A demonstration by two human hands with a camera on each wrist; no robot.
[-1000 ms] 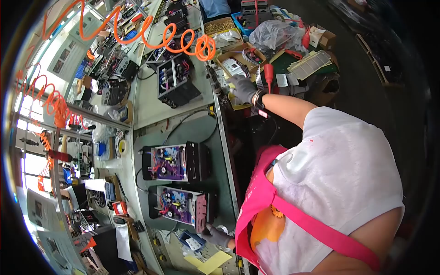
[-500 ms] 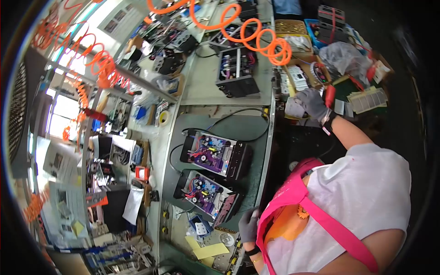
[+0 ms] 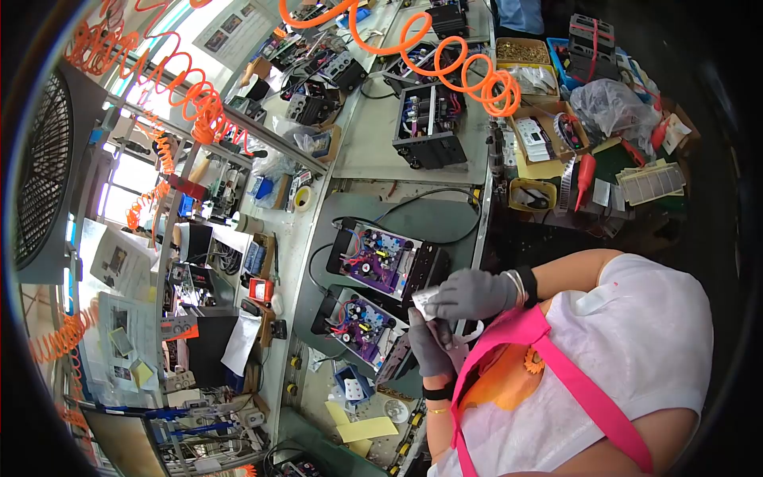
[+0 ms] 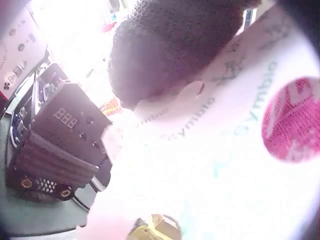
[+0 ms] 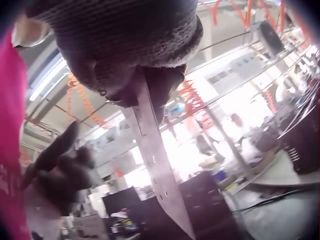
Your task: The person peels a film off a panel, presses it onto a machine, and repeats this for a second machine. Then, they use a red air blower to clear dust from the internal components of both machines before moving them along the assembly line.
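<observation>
Two gloved hands meet before your chest: your right hand (image 3: 474,294) pinches the strip (image 5: 159,177) by its top, its length running toward 5 o'clock in the right wrist view; your left hand (image 3: 430,350) waits at 7 o'clock, grip unclear.

A long grey table (image 3: 362,151) runs away under orange coiled hoses (image 3: 445,63), with a large fan (image 3: 48,159) at the far left. On its green mat (image 3: 421,219) two open black units with purple circuit boards lie side by side, the farther unit (image 3: 389,262) and the nearer unit (image 3: 362,326). A third open chassis (image 3: 429,131) stands well beyond them. A roll of tape (image 3: 302,199) sits left of the mat. To the right are a yellow tray (image 3: 531,195), a red-handled tool (image 3: 584,175), a clear plastic bag (image 3: 608,103) and a box of brass parts (image 3: 522,52). Yellow paper sheets (image 3: 358,429) lie near a small blue bin (image 3: 350,385).
</observation>
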